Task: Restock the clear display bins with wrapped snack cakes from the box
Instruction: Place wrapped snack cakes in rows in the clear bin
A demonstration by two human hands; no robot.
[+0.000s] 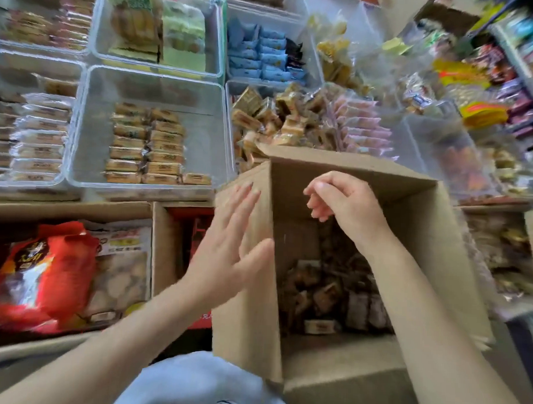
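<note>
both hands are empty right now, so by my read you're between loads, about to reach for the next batch; your left hand [227,248] is flat, fingers straight, against the outside wall of the cardboard box [246,322], looks like it's steadying it, though i can't swear it's actually touching; your right hand [340,201] hangs over the box mouth, fingers loosely curled, nothing in it; the snack cakes [325,297] sit way down at the bottom, straight below that right hand; the clear bin [80,129] with the matching tan rows is up and left of your left hand, half filled; next move, i'd guess, is a deep reach down while the left keeps the box from tipping, then a carry across to the bin's bare right side; hard bits: the box interior is dark and blurry, so no telling how many cakes are left; your right forearm covers part of them.
</note>
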